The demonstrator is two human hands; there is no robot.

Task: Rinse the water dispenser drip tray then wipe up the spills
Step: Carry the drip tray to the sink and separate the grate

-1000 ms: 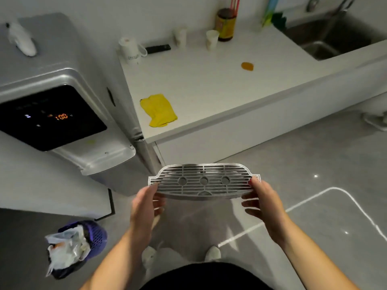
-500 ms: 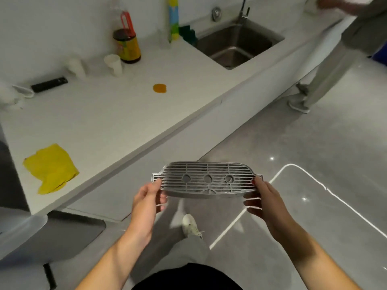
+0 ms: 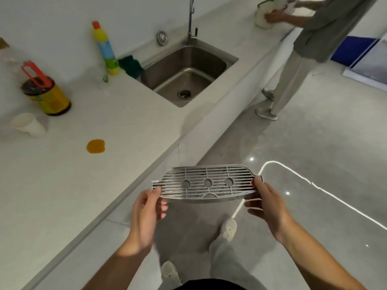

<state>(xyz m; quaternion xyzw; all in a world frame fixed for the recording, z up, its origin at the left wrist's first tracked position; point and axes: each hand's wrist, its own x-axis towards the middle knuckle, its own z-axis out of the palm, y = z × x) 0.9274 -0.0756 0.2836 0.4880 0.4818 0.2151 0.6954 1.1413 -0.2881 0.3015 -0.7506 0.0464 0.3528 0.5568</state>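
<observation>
Gripping the drip tray (image 3: pixel 206 183) at both ends, the person holds it roughly level above the floor, just off the counter (image 3: pixel 62 185) edge and well short of the sink (image 3: pixel 201 57). The left hand (image 3: pixel 146 210) pinches the left tab, thumb on top and fingers curled beneath; the right hand (image 3: pixel 266 204) clamps the right end the same way. What lies under the grille cannot be made out. The tap (image 3: pixel 191 17) is cut off by the top edge, as is a second person (image 3: pixel 310 38) at the far counter. The grille has three round holes. One orange spill (image 3: pixel 96 146) sits on the counter, near one white cup (image 3: pixel 28 124) whose inside is blurred. One yellow-labelled jar (image 3: pixel 47 97) holds something dark.
</observation>
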